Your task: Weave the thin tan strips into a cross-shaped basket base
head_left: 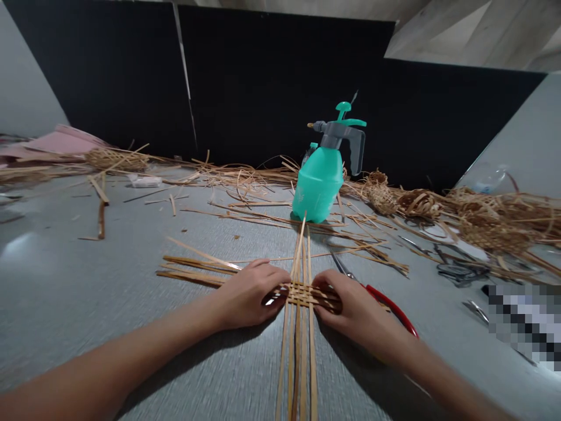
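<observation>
A: What lies nearest?

B: Loose strips (303,356) run down the grey table (236,380) toward the viewer, with nothing crossing them there.

A: And the weave?

B: The weave (300,294) sits at the middle of the scene, between two hands. The left hand (254,292) grips its left side, fingers at the far edge, thumb at the near; the right hand (350,304) clasps the right side, fingers curled around the crosswise strips.

A: How far along?

B: Early, it seems: a small checked patch is done, while long ends lie unwoven.

A: Beyond?

B: Scissors (397,308) beside the right hand, a green sprayer (319,181), then scraps (263,174) along a black panel (284,88).
</observation>
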`<state>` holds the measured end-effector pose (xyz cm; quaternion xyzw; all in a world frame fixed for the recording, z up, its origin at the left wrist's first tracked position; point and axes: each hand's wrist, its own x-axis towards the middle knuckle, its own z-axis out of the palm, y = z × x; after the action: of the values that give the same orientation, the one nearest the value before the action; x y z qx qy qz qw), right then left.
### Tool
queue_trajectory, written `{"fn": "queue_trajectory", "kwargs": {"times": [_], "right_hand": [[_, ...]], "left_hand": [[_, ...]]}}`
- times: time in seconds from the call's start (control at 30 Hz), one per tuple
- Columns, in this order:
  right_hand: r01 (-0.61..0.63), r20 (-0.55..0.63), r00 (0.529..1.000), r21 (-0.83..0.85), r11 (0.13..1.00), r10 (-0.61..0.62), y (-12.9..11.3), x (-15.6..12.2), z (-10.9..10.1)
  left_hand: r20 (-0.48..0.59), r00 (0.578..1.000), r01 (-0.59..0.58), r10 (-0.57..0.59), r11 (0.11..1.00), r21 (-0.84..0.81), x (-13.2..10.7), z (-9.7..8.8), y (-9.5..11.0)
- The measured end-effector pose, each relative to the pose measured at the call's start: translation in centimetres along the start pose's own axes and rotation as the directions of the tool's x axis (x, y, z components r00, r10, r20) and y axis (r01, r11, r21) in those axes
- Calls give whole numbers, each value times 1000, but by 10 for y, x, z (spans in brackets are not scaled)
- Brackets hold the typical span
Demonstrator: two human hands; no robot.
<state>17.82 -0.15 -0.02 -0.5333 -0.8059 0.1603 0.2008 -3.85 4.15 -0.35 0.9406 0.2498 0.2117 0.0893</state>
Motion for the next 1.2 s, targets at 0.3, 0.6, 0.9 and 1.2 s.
{"fn": "queue_trajectory", "kwargs": {"times": [0.3, 0.6, 0.9, 1.2], "right_hand": [[-87, 126, 990, 257, 963, 55, 14, 10, 2], [-245, -188, 960, -191, 951, 209, 26, -16, -29], [-424, -172, 905, -322, 846, 388, 15, -43, -14], [-441, -506, 800, -135, 887, 321, 81, -86, -55]], "left_hand": [[102, 994, 42, -51, 995, 88, 4, -9, 2], [195, 958, 221, -210, 975, -36, 8, -21, 11], [468, 792, 512, -391, 843, -164, 38, -18, -10], [650, 712, 507, -264, 834, -217, 45, -33, -13]]}}
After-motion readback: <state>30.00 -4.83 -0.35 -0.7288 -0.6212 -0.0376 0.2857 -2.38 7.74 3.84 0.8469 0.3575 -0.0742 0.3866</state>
